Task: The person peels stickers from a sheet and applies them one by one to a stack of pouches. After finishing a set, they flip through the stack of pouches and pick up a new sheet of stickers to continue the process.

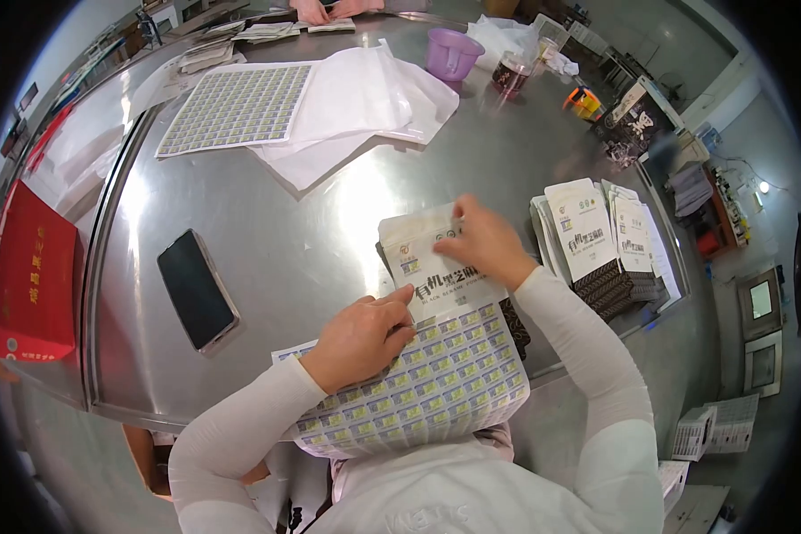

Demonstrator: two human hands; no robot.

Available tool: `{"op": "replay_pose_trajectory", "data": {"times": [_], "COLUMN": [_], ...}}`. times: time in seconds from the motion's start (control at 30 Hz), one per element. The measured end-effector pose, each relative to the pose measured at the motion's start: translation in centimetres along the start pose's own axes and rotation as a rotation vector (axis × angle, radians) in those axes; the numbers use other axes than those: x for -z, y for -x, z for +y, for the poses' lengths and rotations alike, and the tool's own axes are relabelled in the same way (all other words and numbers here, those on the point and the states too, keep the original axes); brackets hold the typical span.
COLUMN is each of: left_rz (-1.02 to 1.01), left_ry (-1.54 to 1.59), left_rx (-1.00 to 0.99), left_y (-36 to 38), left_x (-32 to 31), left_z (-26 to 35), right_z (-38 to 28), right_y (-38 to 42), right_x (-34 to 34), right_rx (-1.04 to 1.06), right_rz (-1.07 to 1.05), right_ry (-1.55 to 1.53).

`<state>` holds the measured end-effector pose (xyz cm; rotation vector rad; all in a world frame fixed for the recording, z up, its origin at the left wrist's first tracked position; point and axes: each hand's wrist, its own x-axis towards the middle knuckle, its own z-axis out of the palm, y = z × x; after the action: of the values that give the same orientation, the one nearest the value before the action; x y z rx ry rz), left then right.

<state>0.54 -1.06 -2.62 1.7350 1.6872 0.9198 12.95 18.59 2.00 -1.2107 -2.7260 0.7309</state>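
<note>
A white printed pouch (425, 267) lies on the metal table in front of me, with dark pouches partly showing beneath it. A small sticker sits near its upper left corner. My right hand (494, 245) rests on the pouch's upper right part, its thumb and forefinger apart. A sheet of small yellow-and-blue stickers (445, 378) overlaps the pouch's lower end and hangs over the table edge. My left hand (360, 341) lies on this sheet, forefinger stretched to the pouch and thumb apart from it.
Stacked pouches (587, 236) stand to the right. A phone (196, 289) lies left, beyond it a red box (36, 276). Farther back are another sticker sheet (236, 107), white paper (351, 102), a purple basket (454, 55) and a jar (511, 75). Another person's hands (334, 11) show at the far edge.
</note>
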Motion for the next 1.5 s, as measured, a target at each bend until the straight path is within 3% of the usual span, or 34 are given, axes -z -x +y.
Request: {"op": "replay_pose_trajectory", "data": {"times": [0.13, 0.23, 0.33, 0.43, 0.6, 0.67, 0.7, 0.8, 0.87, 0.9, 0.93, 1.0, 1.03, 1.23, 1.33, 1.43, 1.5], "left_rz": [-0.028, -0.024, -0.004, 0.043, -0.053, -0.038, -0.039, -0.033, -0.025, -0.021, -0.015, -0.009, -0.013, 0.002, 0.005, 0.030, 0.087], "left_ry": [0.002, -0.005, 0.018, 0.132, 0.193, 0.247, 0.231, 0.190, 0.197, 0.196, 0.191, 0.171, 0.158, 0.177, 0.212, 0.205, 0.190], "left_rx": [-0.009, -0.007, -0.010, -0.028, 0.111, 0.140, 0.147, 0.169, 0.189, 0.181, 0.168, 0.156, 0.159, 0.143, 0.145, 0.117, 0.045], "left_y": [-0.2, -0.1, 0.0, 0.2, 0.4, 0.6, 0.6, 0.4, 0.5, 0.6, 0.6, 0.4, 0.4, 0.5, 0.5, 0.6, 0.6], "left_x": [0.2, 0.3, 0.3, 0.2, 1.8, 1.6, 1.5, 1.9, 1.9, 1.8, 1.6, 1.7, 1.7, 1.6, 1.5, 1.5, 1.3], "left_z": [0.0, 0.0, -0.1, 0.0, 2.0, 2.2, 2.2, 2.1, 2.2, 2.1, 1.8, 1.6, 1.5, 1.2, 1.0, 0.8, 0.5], "right_z": [4.2, 4.7, 5.4, 5.8, 9.0, 14.2, 16.8, 15.9, 9.7, 6.3, 4.6, 1.2, 0.4, 0.3, 0.5, 0.4, 0.1], "right_y": [-1.4, -1.3, -0.6, 0.0, 1.8, 0.2, -0.7, 0.1, 1.8, 3.5, 4.7, 6.8, 7.2, 7.8, 7.8, 7.8, 7.2], "right_x": [-0.6, -0.6, -1.1, 0.5, 8.4, 12.5, 14.2, 13.3, 9.4, 7.0, 4.4, 1.7, 0.8, -1.7, -2.5, -2.1, -2.1], "right_rx": [0.078, 0.069, 0.277, 0.048, 0.194, 0.184, 0.076, 0.283, 0.390, 0.345, 0.390, 0.701, 0.661, 0.668, 0.807, 0.884, 0.782], "right_rz": [0.144, 0.075, 0.346, 0.068, 0.263, 0.358, 0.427, 0.897, 0.594, 0.315, 0.105, 0.025, -0.081, 0.027, 0.228, 0.248, 0.253], "right_ry": [-0.001, -0.080, -0.094, -0.674, -0.776, -0.616, -0.443, 0.601, 0.225, -0.104, -0.188, -0.068, -0.080, 0.052, 0.044, 0.074, -0.142]}}
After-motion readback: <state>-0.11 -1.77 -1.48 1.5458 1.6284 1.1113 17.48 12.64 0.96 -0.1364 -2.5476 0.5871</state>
